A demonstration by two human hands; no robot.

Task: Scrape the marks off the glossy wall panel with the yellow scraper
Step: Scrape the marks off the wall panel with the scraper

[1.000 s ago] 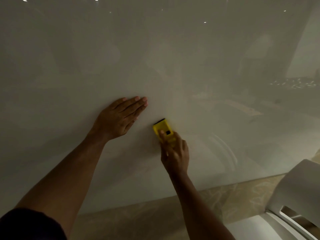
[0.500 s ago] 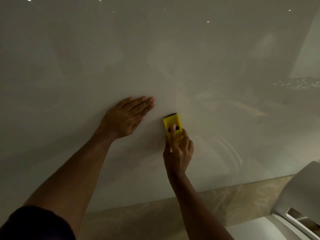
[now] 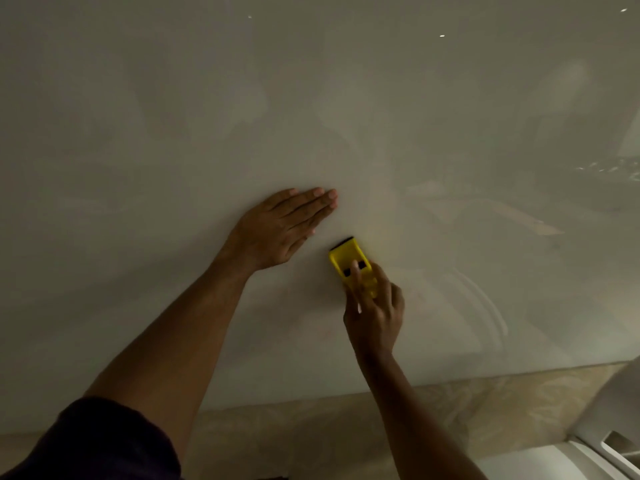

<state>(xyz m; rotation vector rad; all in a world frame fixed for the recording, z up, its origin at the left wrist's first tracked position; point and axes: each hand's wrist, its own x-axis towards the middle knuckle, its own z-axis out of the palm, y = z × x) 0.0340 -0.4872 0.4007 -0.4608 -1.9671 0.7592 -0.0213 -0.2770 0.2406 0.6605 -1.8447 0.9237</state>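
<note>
The glossy off-white wall panel point(image 3: 346, 98) fills most of the head view and mirrors dim room shapes. My right hand point(image 3: 375, 313) grips the yellow scraper point(image 3: 348, 259), its dark blade edge pressed to the panel and pointing up-left, index finger lying along its back. My left hand point(image 3: 280, 230) lies flat on the panel just left of the scraper, fingers together and pointing right, holding nothing. Faint reddish marks point(image 3: 325, 332) show on the panel below the scraper, left of my right wrist.
A beige marbled floor strip point(image 3: 311, 427) runs under the panel's lower edge. A white plastic object point(image 3: 609, 427) sits at the bottom right corner. Curved glare streaks point(image 3: 485, 306) lie on the panel right of my right hand.
The scraper went up the panel with its blade turned upright, then came back down a little, tilted up-left again. The left hand stays flat in place.
</note>
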